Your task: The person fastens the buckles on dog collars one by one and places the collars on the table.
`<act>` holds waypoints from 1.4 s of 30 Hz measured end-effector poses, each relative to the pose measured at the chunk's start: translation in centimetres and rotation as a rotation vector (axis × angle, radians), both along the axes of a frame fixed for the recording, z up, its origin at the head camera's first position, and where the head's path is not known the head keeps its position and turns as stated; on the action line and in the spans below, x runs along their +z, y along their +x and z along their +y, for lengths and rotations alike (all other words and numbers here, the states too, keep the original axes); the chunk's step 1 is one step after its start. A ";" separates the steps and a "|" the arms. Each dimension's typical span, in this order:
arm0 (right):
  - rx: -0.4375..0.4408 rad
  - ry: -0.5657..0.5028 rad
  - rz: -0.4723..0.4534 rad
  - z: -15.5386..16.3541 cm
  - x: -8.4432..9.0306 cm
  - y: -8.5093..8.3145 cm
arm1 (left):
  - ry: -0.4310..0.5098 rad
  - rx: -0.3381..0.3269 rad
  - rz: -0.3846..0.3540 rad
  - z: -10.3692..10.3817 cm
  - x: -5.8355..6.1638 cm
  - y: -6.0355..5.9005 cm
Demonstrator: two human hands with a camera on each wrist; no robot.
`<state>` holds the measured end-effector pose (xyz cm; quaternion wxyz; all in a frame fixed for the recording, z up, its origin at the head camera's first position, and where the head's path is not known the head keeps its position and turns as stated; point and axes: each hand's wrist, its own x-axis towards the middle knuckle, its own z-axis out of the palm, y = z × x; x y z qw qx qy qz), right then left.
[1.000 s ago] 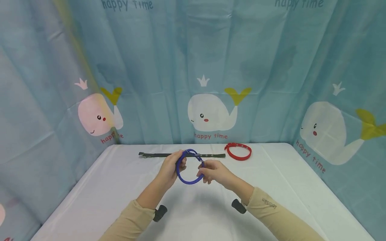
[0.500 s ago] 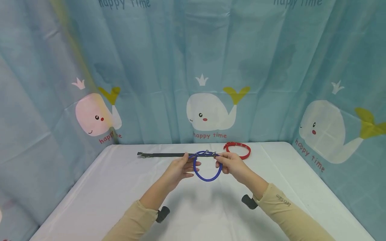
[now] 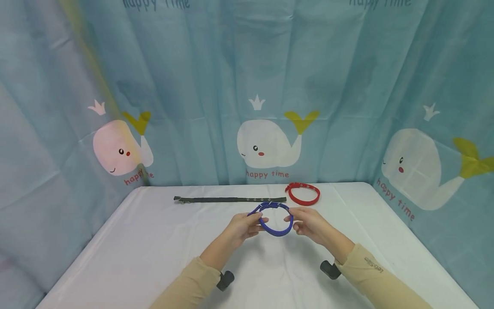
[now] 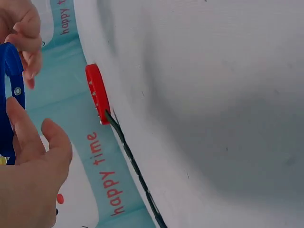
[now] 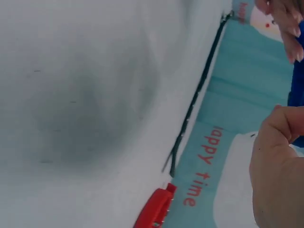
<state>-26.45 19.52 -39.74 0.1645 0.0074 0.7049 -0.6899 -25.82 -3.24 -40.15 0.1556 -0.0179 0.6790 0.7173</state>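
Observation:
A blue collar (image 3: 275, 219) fastened into a loop hangs just above the white table (image 3: 154, 244), held between both hands. My left hand (image 3: 247, 224) pinches its left side, and my right hand (image 3: 306, 221) pinches its right side. In the left wrist view the blue collar (image 4: 8, 95) shows beside my left thumb. The right wrist view catches only a blue edge of the collar (image 5: 298, 95) past my right hand (image 5: 280, 161). The buckle sits at the top of the loop.
A dark collar (image 3: 229, 199) lies flat and straight near the table's far edge. A red looped collar (image 3: 303, 194) rests to its right. A whale-print curtain (image 3: 266, 146) stands behind the table. Both sleeves are tan.
Both hands have carried the blue loop rightward and then slightly nearer and lower. The loop now tilts flatter. The dark and red collars have not moved.

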 end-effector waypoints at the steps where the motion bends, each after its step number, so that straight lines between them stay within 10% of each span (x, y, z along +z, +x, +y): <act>1: -0.002 0.005 -0.013 0.2 -0.2 0.1 | 0.002 0.014 -0.010 0.3 -0.2 -0.1; 32: -0.317 -0.079 -0.191 6.9 -3.8 -0.3 | 0.054 0.223 -0.203 10.9 -4.5 -3.1; 42: -0.345 -0.099 -0.247 8.7 -4.2 -0.7 | 0.195 0.143 -0.242 11.7 -4.4 -3.2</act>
